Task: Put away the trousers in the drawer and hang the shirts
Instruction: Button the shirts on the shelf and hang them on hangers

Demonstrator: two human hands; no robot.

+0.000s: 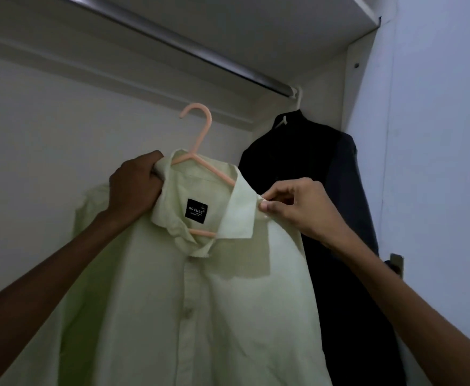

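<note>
A pale green shirt [172, 288] with a black label inside the collar hangs on a pink hanger [200, 129], held up in front of the wardrobe below the metal rail [189, 48]. The hanger's hook is free and does not touch the rail. My left hand [136, 185] grips the shirt's left shoulder and collar over the hanger arm. At the shirt's right shoulder seam, my right hand [295, 207] pinches the fabric just beside the collar tip.
A dark shirt [320, 190] hangs from a white hanger [286, 118] at the rail's right end, close to the wardrobe side wall [423, 162]. A shelf [367, 9] runs above the rail. The rail to the left of the dark shirt holds nothing.
</note>
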